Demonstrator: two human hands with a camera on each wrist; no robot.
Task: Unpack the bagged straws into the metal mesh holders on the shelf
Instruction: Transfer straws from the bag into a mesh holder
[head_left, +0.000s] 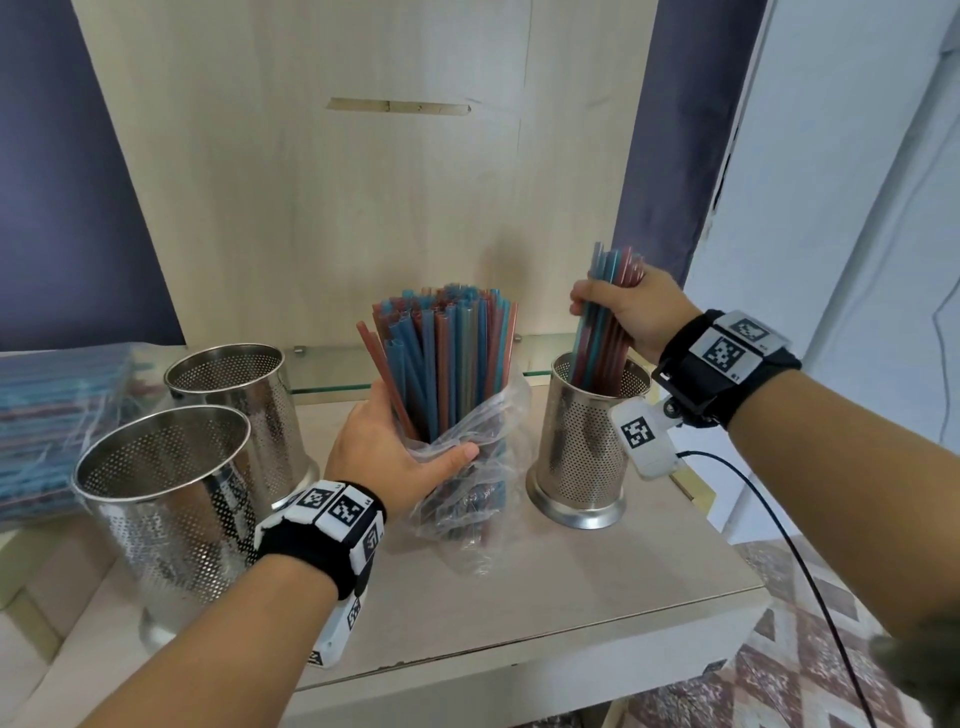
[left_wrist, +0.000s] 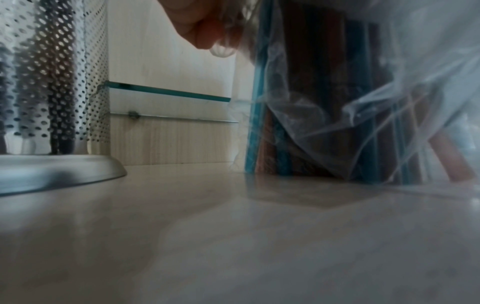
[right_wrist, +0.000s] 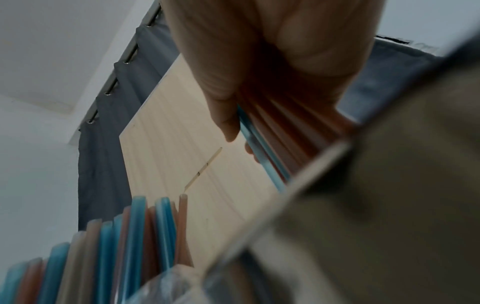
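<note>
An open clear plastic bag stands upright on the shelf's middle, full of blue and red straws. My left hand wraps around the bag at mid-height and holds it upright; its lower part shows in the left wrist view. My right hand grips a small bunch of straws whose lower ends sit inside the right mesh holder. The right wrist view shows that hand closed on the bunch above the holder's rim.
Two empty mesh holders stand at the left, one behind and one nearer. A sealed pack of straws lies at the far left. A glass ledge runs along the back panel. The shelf's front edge is close.
</note>
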